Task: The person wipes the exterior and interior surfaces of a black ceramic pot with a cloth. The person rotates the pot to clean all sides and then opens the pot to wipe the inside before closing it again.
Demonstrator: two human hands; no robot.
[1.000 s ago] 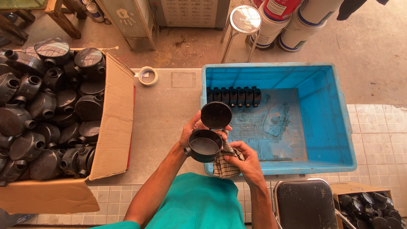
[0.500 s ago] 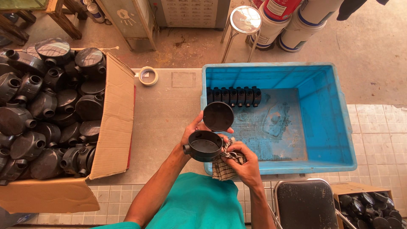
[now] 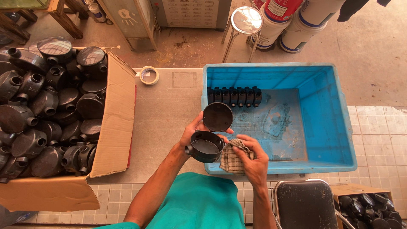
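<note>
A grey worktop (image 3: 169, 110) runs across the view, with tiled surface at its near edge and right end. On its left sits a big cardboard box (image 3: 111, 123), flaps open, heaped with black round junction boxes (image 3: 38, 110) whose short pipe stubs point every way. To the right stands a blue plastic tub (image 3: 335, 123), mostly bare inside, with a row of black parts (image 3: 234, 96) lined up against its far-left inner corner. Near the bottom right is a black-seated chair (image 3: 305, 205) and beside it a smaller carton of black pieces (image 3: 366, 210) (only partly in view). Beyond the worktop stand a round metal stool (image 3: 247, 20) and white buckets (image 3: 296, 21).

In front of the tub's near-left corner, the left hand (image 3: 193, 135) grips an open black junction box (image 3: 205, 146) from its left side, cavity facing up, and holds a round black lid (image 3: 217, 117) just above it with fingertips. The right hand (image 3: 253, 161) is closed around a checked cloth (image 3: 232, 156), which touches the box's right edge. A roll of tape (image 3: 149, 75) lies flat on the worktop, by the cardboard box's far corner.
</note>
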